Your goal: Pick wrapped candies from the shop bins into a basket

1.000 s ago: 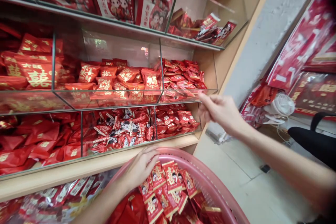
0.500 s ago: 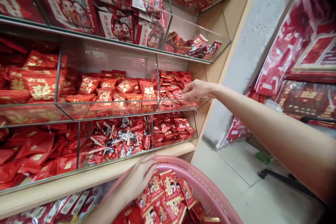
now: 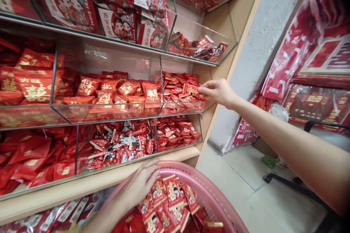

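Note:
My right hand [image 3: 218, 93] is over the right-hand compartment of the middle shelf. Between its thumb and fingers it pinches a small red candy packet [image 3: 190, 90] with gold print, just above the pile of similar packets [image 3: 175, 80]. Below, my left hand [image 3: 142, 184] grips the far left rim of a pink plastic basket [image 3: 216, 189], its fingertips partly out of sight. Inside the basket lie red candy packets [image 3: 172, 193] with gold characters and little cartoon figures.
Glass dividers and a low glass front [image 3: 131, 113] edge each shelf compartment, all filled with red packets. A wooden side panel [image 3: 232, 25] closes the shelf at right. Beyond it are a grey wall [image 3: 259, 25], hanging red goods [image 3: 290, 51] and a chair base [image 3: 295, 189].
My right hand has drawn back slightly to the right and now has a red packet pinched in its fingers. My left hand stays on the basket rim. The view has shifted slightly.

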Available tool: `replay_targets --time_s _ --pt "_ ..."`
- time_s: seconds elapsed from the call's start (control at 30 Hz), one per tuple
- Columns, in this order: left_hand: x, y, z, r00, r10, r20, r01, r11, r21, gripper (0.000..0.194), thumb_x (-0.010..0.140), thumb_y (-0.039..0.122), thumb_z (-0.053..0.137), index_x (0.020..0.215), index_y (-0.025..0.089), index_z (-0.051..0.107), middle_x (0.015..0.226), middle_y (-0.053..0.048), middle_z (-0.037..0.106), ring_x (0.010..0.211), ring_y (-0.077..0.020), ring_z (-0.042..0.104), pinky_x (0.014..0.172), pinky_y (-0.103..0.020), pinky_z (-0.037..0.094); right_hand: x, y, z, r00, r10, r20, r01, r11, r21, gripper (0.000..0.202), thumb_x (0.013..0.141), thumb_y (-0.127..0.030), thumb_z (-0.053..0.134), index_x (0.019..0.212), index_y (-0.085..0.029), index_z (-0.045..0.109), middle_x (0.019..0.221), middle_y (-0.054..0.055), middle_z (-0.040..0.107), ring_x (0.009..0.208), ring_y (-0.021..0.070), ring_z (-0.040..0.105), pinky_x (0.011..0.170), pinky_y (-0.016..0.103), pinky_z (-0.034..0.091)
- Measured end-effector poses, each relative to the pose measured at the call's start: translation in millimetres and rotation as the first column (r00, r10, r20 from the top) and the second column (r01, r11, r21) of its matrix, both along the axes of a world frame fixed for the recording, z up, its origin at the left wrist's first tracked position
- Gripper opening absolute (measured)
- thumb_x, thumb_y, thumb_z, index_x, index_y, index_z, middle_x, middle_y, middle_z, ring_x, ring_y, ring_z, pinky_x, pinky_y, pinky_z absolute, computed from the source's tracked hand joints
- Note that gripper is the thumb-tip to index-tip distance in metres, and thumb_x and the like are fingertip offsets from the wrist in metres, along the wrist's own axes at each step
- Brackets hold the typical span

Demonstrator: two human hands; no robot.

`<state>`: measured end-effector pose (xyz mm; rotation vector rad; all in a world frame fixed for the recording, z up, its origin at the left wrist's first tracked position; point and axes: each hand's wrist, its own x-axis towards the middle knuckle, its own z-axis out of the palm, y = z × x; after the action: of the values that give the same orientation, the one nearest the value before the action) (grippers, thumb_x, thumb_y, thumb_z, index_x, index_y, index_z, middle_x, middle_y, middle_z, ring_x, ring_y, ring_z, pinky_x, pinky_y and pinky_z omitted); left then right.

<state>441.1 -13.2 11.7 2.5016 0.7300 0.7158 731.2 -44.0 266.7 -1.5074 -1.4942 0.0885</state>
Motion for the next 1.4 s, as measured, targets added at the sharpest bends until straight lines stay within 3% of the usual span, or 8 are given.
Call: replay_targets --time_s 0.1,0.17,0.3,0.43,0.53,0.87,1.27,1.4 --pt "1.4 -0.4 0.8 1.0 -0.004 0.025 0.003 1.0 0.019 0.033 0.091 0.032 0.04 0.111 0.022 0.064 0.126 -0.006 0.059 0.117 -0.0195 0.053 0.103 -0.038 0.041 -9.1 -27.2 -11.2 0.967 0.064 -0.248 -0.034 0.992 0.124 0.022 0.068 -0.036 0.075 0.073 -0.017 0.066 0.063 0.003 0.066 0.058 0.0125 0.061 0.055 0.024 0.051" --pt "2.7 -1.0 2.2 0.999 -0.011 0.035 0.01 1.0 0.017 0.033 0.091 0.031 0.04 0.111 0.021 0.064 0.125 -0.006 0.06 0.117 -0.0191 0.054 0.103 -0.037 0.041 -19.4 -49.2 -29.8 0.936 0.094 -0.34 -0.059 0.992 0.113 0.021 0.071 -0.036 0.073 0.077 -0.017 0.066 0.066 0.003 0.066 0.06 0.0115 0.061 0.057 0.024 0.051" --pt "4.4 -2.0 4.4 0.999 -0.04 0.025 0.041 0.999 -0.023 0.035 0.092 0.031 0.038 0.112 0.019 0.063 0.127 -0.006 0.058 0.118 -0.0187 0.052 0.105 -0.036 0.039 -42.0 -88.7 -88.6 0.94 0.12 -0.318 -0.191 0.961 -0.201 0.025 0.077 -0.041 0.067 0.077 -0.016 0.064 0.061 0.001 0.063 0.053 0.0091 0.054 0.052 0.022 0.046" --pt "3.9 -3.4 6.1 0.999 -0.034 0.003 0.034 0.999 -0.039 0.036 0.092 0.03 0.037 0.113 0.017 0.063 0.129 -0.008 0.057 0.119 -0.0193 0.051 0.105 -0.036 0.038 -49.7 -103.7 -145.9 0.906 0.206 -0.37 -0.365 0.823 -0.435 0.031 0.082 -0.049 0.059 0.081 -0.017 0.056 0.055 -0.003 0.058 0.047 0.0086 0.053 0.044 0.02 0.039" --pt "3.7 -3.2 6.9 0.999 -0.037 -0.001 0.036 0.998 -0.043 0.036 0.092 0.029 0.037 0.114 0.017 0.063 0.129 -0.008 0.057 0.119 -0.0192 0.051 0.105 -0.036 0.037 -44.6 -103.3 -170.6 0.878 0.189 -0.44 -0.422 0.74 -0.524 0.036 0.084 -0.055 0.052 0.087 -0.02 0.048 0.045 -0.006 0.055 0.039 0.0106 0.053 0.038 0.019 0.035" --pt "6.3 -3.6 8.2 0.999 -0.036 0.005 0.036 0.999 -0.008 0.034 0.092 0.029 0.038 0.11 0.017 0.065 0.128 -0.008 0.057 0.119 -0.0195 0.052 0.105 -0.037 0.038 -30.5 -104.6 -187.8 0.87 0.235 -0.434 -0.477 0.622 -0.62 0.036 0.08 -0.052 0.059 0.081 -0.017 0.05 0.06 -0.005 0.056 0.05 0.01 0.059 0.045 0.02 0.041" --pt "5.1 -2.8 7.2 0.999 -0.048 -0.004 0.048 0.998 -0.031 0.034 0.093 0.028 0.038 0.11 0.018 0.065 0.129 -0.007 0.057 0.12 -0.0187 0.05 0.106 -0.036 0.037 -37.2 -83.5 -195.9 0.868 0.378 -0.323 -0.496 0.607 -0.621 0.041 0.085 -0.055 0.047 0.089 -0.016 0.06 0.067 -0.003 0.052 0.054 0.0089 0.044 0.05 0.022 0.037" --pt "4.7 -1.6 4.6 0.999 -0.049 0.012 0.049 0.999 -0.003 0.033 0.092 0.029 0.039 0.111 0.019 0.064 0.128 -0.006 0.057 0.119 -0.0182 0.051 0.105 -0.036 0.039 -49.3 -72.7 -202.9 0.847 0.462 -0.264 -0.517 0.597 -0.613 0.041 0.087 -0.053 0.045 0.086 -0.016 0.063 0.072 0.0 0.056 0.06 0.0114 0.047 0.056 0.024 0.04"
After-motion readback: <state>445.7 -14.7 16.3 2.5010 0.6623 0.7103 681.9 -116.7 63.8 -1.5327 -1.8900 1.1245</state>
